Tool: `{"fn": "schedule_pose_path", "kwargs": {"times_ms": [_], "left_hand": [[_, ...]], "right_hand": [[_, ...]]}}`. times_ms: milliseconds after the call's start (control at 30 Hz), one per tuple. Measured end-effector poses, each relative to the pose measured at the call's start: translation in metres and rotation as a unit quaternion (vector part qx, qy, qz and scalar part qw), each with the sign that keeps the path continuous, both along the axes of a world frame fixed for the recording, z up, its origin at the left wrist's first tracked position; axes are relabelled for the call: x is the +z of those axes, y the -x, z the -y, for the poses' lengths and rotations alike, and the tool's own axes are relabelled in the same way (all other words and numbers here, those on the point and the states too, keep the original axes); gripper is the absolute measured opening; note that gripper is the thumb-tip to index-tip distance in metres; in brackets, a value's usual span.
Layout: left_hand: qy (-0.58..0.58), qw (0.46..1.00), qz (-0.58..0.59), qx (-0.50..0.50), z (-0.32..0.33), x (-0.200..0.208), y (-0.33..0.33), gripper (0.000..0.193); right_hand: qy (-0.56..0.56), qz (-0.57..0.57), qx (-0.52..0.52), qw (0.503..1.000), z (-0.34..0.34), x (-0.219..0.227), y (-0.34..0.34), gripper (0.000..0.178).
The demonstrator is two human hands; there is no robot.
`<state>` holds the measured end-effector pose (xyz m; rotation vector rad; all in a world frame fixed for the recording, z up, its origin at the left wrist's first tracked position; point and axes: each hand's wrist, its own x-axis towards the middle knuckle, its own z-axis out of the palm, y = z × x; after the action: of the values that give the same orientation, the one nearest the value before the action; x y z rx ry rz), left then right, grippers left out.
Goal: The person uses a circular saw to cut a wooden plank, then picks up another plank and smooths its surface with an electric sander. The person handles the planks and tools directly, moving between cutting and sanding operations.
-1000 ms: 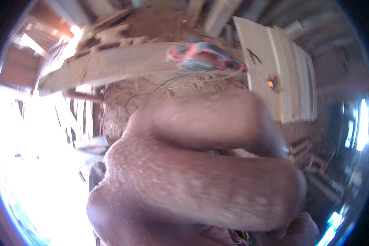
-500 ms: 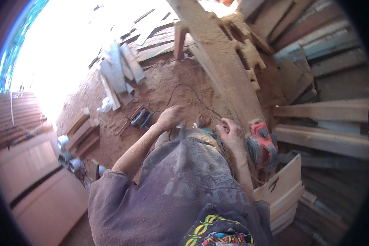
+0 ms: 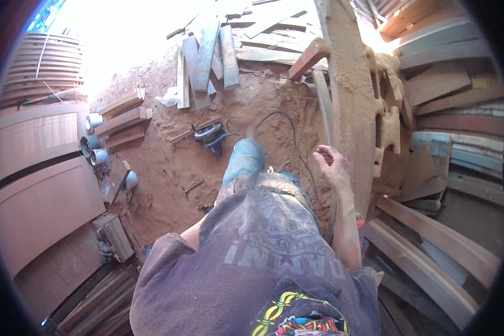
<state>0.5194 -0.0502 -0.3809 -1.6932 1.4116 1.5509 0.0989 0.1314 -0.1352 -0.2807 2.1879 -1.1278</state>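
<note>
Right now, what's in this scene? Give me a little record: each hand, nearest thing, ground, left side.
Right hand: fingers loosely curled, nothing visibly held
Left hand: hidden from view
Nearest to right hand: long wooden beam
Ground: dark power tool, small T-shaped tool, loose boards
Left side: wooden panels

White glare at top of your view, strong light entering from ahead; pale grey flat wooden boards (image 3: pixel 206 53) partly washed out. Your bare right hand (image 3: pixel 332 166): outline legible. Long brown wooden beams (image 3: pixel 423 274) at your right: dimmer. Flat reddish-brown wooden panels (image 3: pixel 47 193) bow near left rim. Corners: black.
</note>
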Motion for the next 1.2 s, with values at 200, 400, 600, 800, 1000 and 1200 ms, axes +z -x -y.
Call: {"fn": "schedule_pose_path", "kwargs": {"times_ms": [200, 400, 600, 800, 1000, 1200], "left_hand": [[0.006, 0.998, 0.013, 0.057, 0.066, -0.014, 0.007, 0.030], [0.005, 0.998, -0.070, -0.006, 0.186, -0.022, 0.058, 0.023], [-0.027, 0.926, -0.177, 0.333, 0.346, 0.025, 0.200, 0.039], [-0.028, 0.901, -0.277, 0.332, 0.411, 0.062, 0.280, 0.035], [-0.063, 0.941, -0.161, 0.292, 0.364, 0.028, 0.255, 0.037], [-0.073, 0.943, -0.121, 0.301, 0.310, -0.010, 0.198, 0.035]], "right_hand": [[0.011, -0.006, -0.065, 0.998, 0.059, -0.013, 0.081, 0.038], [-0.099, -0.004, -0.077, 0.992, 0.076, -0.049, 0.112, 0.044], [-0.117, 0.073, 0.016, 0.990, 0.121, -0.110, 0.052, 0.032], [-0.125, 0.105, 0.058, 0.985, 0.170, -0.111, 0.019, 0.038], [-0.122, 0.156, -0.070, 0.978, 0.199, -0.108, 0.081, 0.039], [-0.154, 0.207, -0.047, 0.965, 0.196, -0.157, 0.126, 0.037]]}}
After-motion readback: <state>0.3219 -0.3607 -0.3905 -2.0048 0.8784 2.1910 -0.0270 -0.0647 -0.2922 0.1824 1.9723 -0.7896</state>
